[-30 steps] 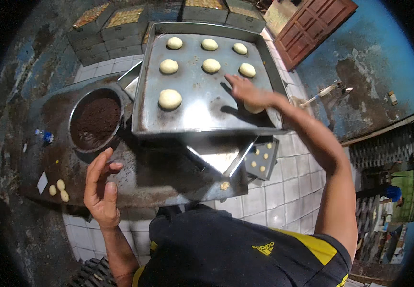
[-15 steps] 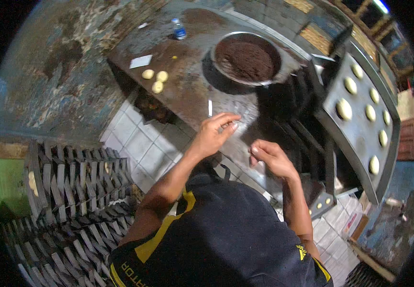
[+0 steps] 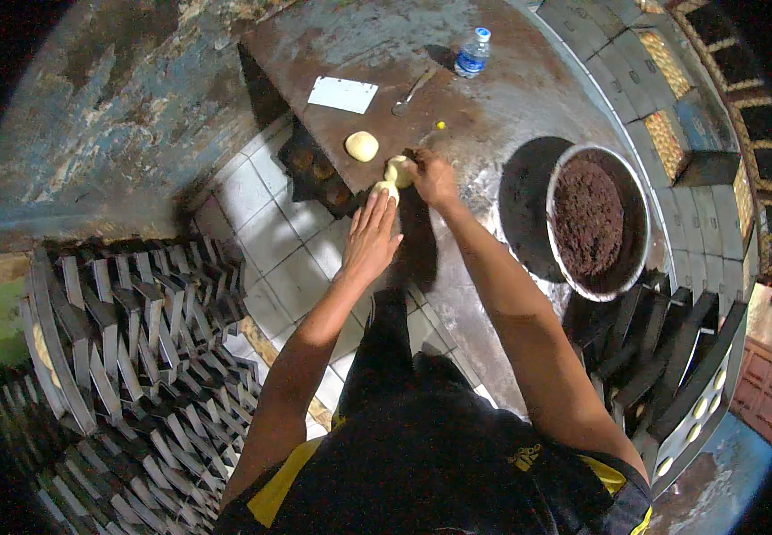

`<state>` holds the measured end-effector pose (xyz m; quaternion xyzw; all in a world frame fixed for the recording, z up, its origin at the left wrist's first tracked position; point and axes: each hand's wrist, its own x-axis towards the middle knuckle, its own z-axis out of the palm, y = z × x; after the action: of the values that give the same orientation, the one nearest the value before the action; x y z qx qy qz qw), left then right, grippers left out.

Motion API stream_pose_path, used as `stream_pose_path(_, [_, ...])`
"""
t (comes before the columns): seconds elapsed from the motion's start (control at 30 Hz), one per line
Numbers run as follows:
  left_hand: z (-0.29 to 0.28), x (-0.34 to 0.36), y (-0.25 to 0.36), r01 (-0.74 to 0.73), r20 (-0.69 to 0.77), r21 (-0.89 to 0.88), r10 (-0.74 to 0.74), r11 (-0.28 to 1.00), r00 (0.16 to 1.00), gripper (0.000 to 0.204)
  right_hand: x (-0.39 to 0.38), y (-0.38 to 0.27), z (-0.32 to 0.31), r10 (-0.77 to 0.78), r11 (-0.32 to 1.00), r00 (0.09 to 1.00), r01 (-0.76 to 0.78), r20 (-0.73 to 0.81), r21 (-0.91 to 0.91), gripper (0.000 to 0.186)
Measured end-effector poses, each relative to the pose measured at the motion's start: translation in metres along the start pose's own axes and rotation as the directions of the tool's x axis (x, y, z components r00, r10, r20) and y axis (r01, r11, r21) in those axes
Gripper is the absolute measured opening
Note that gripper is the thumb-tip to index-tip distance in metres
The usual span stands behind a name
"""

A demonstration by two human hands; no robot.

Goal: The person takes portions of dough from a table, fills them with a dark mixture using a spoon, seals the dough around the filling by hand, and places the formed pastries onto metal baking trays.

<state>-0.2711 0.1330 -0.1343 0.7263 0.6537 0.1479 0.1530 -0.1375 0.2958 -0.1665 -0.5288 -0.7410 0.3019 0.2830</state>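
Three pale, round dough balls sit near the left edge of the table (image 3: 484, 294). One dough ball (image 3: 362, 146) rests apart from my hands. My left hand (image 3: 370, 239) lies with fingers stretched out flat over the nearest dough ball (image 3: 388, 188), partly covering it. That ball appears to touch another dough ball (image 3: 398, 169), which the curled fingers of my right hand (image 3: 435, 181) grip from its right side. My right fingertips are partly hidden.
A metal basin (image 3: 643, 241) of dark brown crumbly filling stands at right. Farther back are a white card (image 3: 342, 94), a spoon-like utensil (image 3: 415, 92) and a water bottle (image 3: 472, 53). Stacked dark trays (image 3: 118, 330) rise at left; a tray with dough balls (image 3: 685, 437) is at right.
Both hands have moved forward and left, from the table's near part to the dough balls. My right fingers have closed on one. The view has swung, so the basin now appears farther right.
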Motion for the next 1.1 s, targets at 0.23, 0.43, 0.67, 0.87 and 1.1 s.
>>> stream_pose_path(0.23, [0.014,0.038,-0.031,0.170,-0.027,-0.083,-0.173,0.982,0.985,0.066,0.012,-0.023,-0.066,0.132,0.988,0.988,-0.138,0.083,0.065,0.029])
stream_pose_path(0.43, [-0.026,0.065,0.104,0.328,0.396,-0.885,-0.166,-0.331,0.903,0.052,-0.096,-0.080,-0.153,-0.041,0.998,0.997,0.038,-0.070,-0.042,0.025])
stream_pose_path(0.67, [-0.025,0.027,0.208,0.332,0.308,-0.926,-0.149,0.179,0.940,0.053,-0.215,-0.094,-0.205,0.589,0.673,0.803,-0.430,-0.085,0.602,0.031])
stream_pose_path(0.87, [-0.005,-0.034,0.242,0.370,0.394,-0.903,0.078,0.220,0.916,0.052,-0.319,-0.094,-0.216,0.592,0.662,0.767,-0.286,-0.250,0.692,0.032])
stream_pose_path(1.1, [0.077,-0.156,0.224,0.422,0.743,-0.607,0.292,0.673,0.603,0.044,-0.461,-0.057,-0.165,0.357,0.897,0.755,-0.441,-0.550,-0.023,0.019])
